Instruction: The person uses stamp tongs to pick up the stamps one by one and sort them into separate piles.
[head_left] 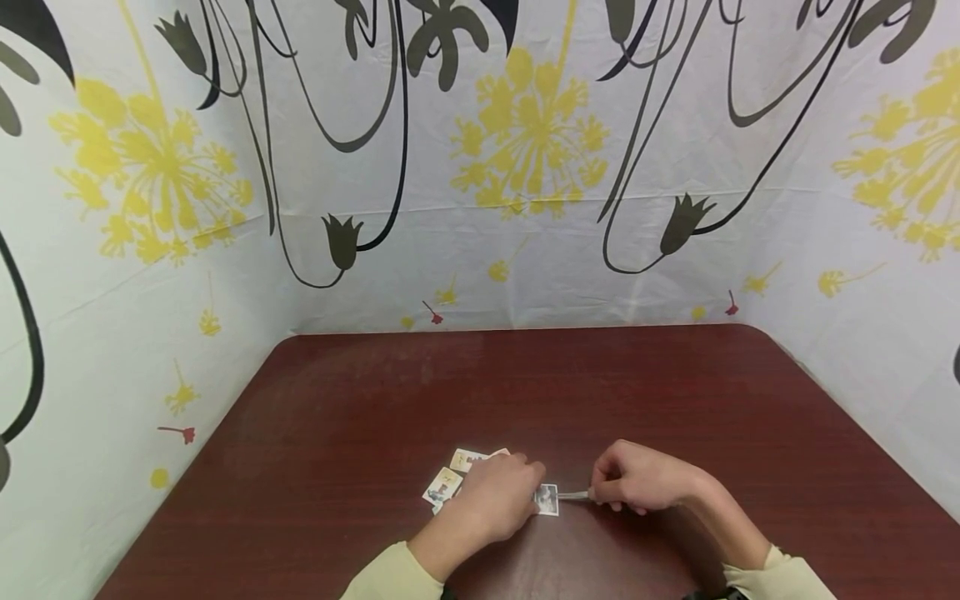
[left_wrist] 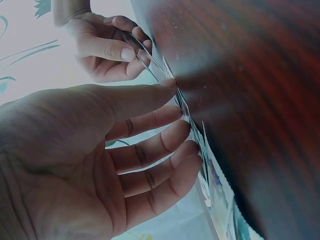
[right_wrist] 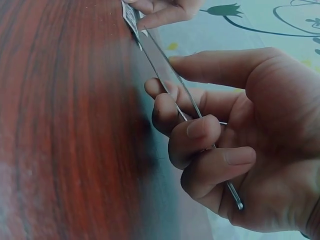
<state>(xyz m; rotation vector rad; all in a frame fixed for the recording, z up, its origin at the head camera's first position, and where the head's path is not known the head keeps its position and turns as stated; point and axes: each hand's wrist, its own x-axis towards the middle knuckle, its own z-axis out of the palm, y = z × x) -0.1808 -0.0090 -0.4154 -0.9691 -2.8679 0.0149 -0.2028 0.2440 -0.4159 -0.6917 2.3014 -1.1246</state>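
the dark red table runs back to rounded far corners, where patterned cloth rises along its back edge and both sides; bare wood stretches well beyond the hands to the left, right and rear. the grey-pictured card lies just right of the left hand, whose fingers are lightly bent, tips resting on the cards, thumb out straight. several picture cards poke out past its far and left sides, overlapping. the right hand curls round metal tweezers, tips aimed left at the grey-pictured card's right edge (whether they grip it, i cannot tell).
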